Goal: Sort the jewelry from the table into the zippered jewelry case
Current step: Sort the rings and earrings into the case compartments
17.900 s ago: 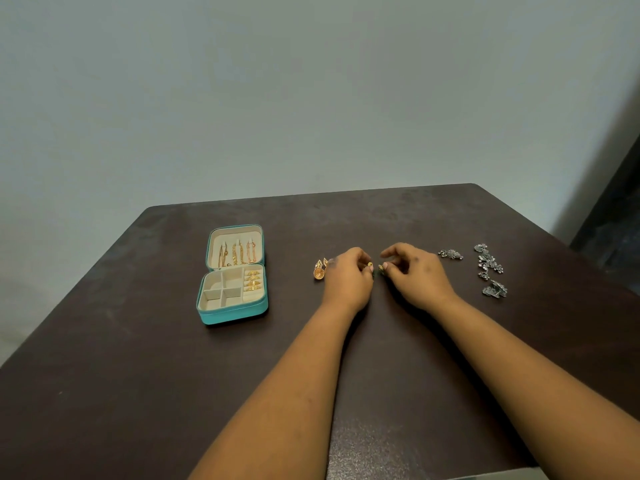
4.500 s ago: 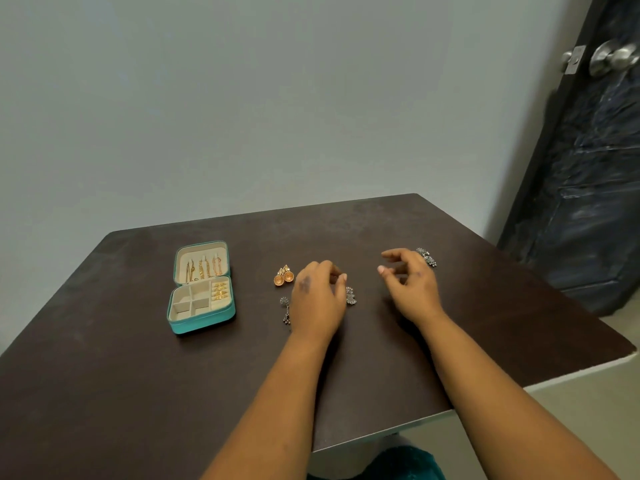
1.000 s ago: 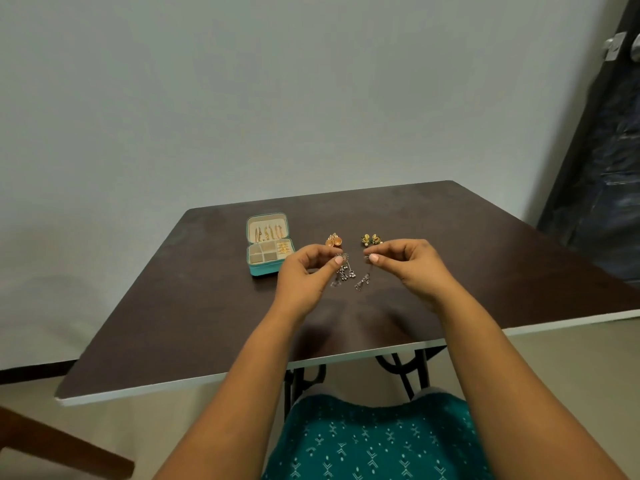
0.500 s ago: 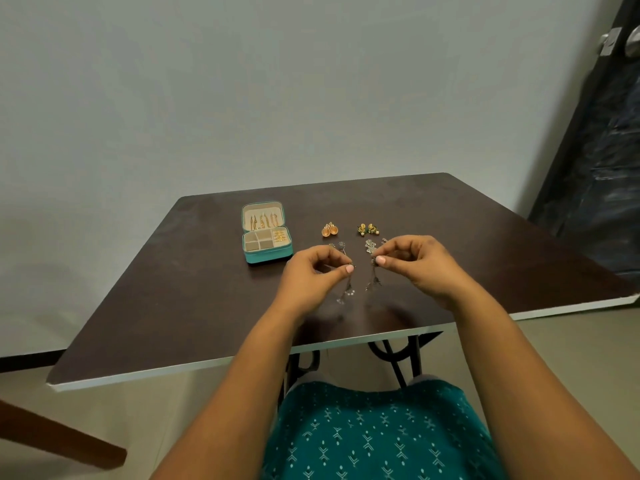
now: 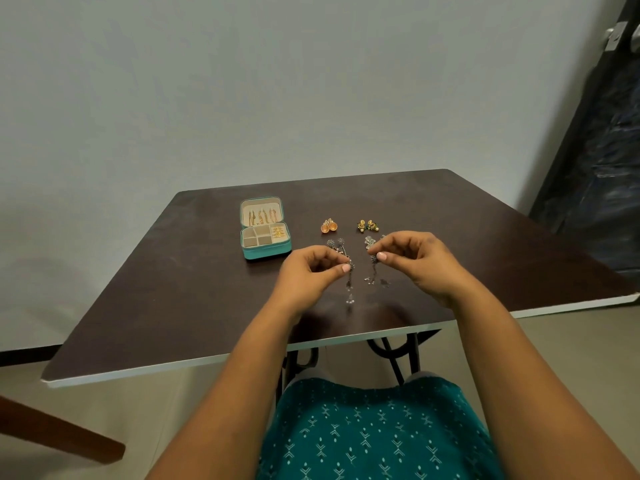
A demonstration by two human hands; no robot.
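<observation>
A teal zippered jewelry case (image 5: pixel 266 251) lies open on the dark table (image 5: pixel 194 271), gold pieces in its lid and right compartment. My left hand (image 5: pixel 308 275) pinches a long silver dangling earring (image 5: pixel 349 285) just above the tabletop. My right hand (image 5: pixel 412 258) pinches a matching silver earring (image 5: pixel 373 271) beside it. An orange earring pair (image 5: pixel 329 226) and a yellow-green pair (image 5: pixel 367 224) lie behind my hands. A silver earring pair (image 5: pixel 336 243) lies behind my left hand, and another silver piece (image 5: pixel 370 240) behind my right.
The table's white front edge (image 5: pixel 242 358) runs close to my lap in teal patterned cloth (image 5: pixel 374 431). A dark door (image 5: pixel 602 150) stands at the right, a brown wooden bar (image 5: pixel 59 431) at the lower left.
Both hands have lowered a little toward the table with the silver earrings still pinched. The view has shifted slightly; the jewelry on the table has not moved.
</observation>
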